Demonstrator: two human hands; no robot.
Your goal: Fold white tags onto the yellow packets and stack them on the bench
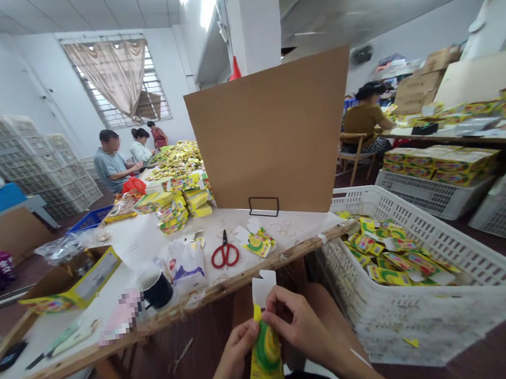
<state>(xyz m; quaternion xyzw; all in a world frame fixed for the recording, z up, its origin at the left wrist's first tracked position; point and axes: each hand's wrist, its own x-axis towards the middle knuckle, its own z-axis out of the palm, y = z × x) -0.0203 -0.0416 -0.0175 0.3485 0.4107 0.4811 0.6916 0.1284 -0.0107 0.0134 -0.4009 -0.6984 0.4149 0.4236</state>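
Note:
Over my lap, a small yellow and green printed carton (264, 369) stands upright between my hands, its white top flap (264, 288) raised. My left hand (241, 346) grips the carton's left edge, thumb near the top. My right hand (296, 319) pinches at the upper right side by the opening, fingers bent together. Whether anything is inside the carton is hidden. On the table edge ahead lie red-handled scissors (225, 254) and a few flattened yellow cartons (259, 241).
A white crate (434, 309) full of yellow cartons (394, 252) stands at right. On the table (122, 248) are a dark mug (157, 288), an open box (79, 278), stacked cartons (172, 208) and an upright cardboard sheet (275, 144). Several people sit further back.

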